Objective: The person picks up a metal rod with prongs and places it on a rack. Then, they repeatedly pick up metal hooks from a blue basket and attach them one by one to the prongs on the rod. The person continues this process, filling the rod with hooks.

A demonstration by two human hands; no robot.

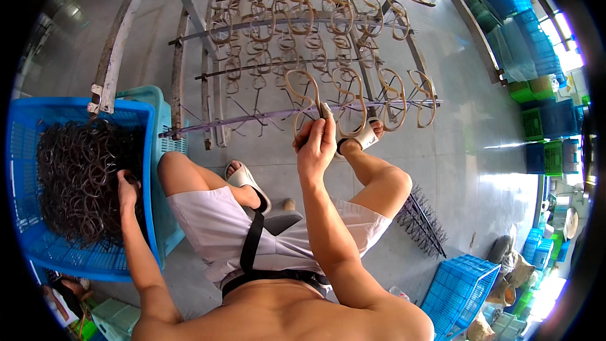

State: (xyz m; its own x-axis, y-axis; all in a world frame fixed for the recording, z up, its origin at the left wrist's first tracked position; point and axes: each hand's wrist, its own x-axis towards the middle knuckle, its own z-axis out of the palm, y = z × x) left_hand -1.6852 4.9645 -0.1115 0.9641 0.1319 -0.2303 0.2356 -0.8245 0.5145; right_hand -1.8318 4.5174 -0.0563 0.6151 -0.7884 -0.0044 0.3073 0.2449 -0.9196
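In front of me runs a purple rod [278, 113] with short side prongs. Several tan figure-eight loops [392, 98] hang along its right part. My right hand [319, 142] is closed in a pinch at the rod, gripping the tan figure-eight loop [305, 91] farthest left in that row. A small dark tip shows above its fingers. At my left, a blue plastic crate [82, 106] holds a heap of dark curled loops [79, 180]. My left hand [128, 191] reaches into the heap's right side with bent fingers, and what they hold is hidden among the loops.
A metal rack [189, 0] with rows of hanging tan loops stands ahead. My legs and sandals [249, 183] are below the rod. A dark pronged rod [424, 224] lies on the floor at right, near a blue crate [461, 293]. Stacked crates [549, 120] line the right side.
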